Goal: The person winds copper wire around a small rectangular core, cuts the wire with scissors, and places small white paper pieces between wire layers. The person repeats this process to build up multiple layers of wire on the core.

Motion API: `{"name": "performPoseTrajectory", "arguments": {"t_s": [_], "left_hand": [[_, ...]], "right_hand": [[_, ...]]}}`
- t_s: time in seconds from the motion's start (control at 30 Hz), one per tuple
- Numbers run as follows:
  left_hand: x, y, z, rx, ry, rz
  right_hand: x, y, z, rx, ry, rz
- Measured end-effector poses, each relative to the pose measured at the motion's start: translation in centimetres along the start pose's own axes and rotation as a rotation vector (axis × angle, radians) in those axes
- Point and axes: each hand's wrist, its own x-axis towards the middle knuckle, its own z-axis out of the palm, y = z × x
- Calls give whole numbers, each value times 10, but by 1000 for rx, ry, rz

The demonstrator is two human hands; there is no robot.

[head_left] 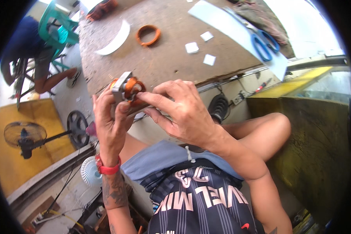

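My left hand [110, 121] grips a small motor stator [126, 89], a grey metal block wound with orange copper wire, held up just in front of the workbench edge. My right hand [183, 113] reaches in from the right, its fingertips pressing on the orange winding. A red band sits on my left wrist. On the brown workbench [167, 58] lie a loose orange wire coil [148, 35], blue-handled scissors [263, 43] on a pale sheet [226, 23], and three small white paper squares [192, 47].
A curved white strip [115, 39] lies on the bench's left part. A black standing fan [25, 138] and a small white fan [90, 171] stand on the floor at left. A seated person [35, 58] is on a green chair far left. A yellow-green panel [316, 128] stands at right.
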Motion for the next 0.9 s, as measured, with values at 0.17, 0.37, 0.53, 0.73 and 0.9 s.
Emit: {"name": "performPoseTrajectory", "arguments": {"t_s": [0.17, 0.37, 0.53, 0.73, 0.9], "left_hand": [[17, 16, 1, 65, -12, -135], [39, 29, 0, 139, -14, -163], [34, 29, 1, 178, -15, -103], [10, 42, 0, 216, 314, 72], [-38, 84, 32, -231, 77, -47]], "right_hand": [[12, 62, -67, -384, 139, 49], [41, 127, -113, -634, 159, 97], [53, 143, -109, -675, 69, 181], [67, 129, -117, -396, 34, 357], [11, 39, -86, 460, 134, 422]]}}
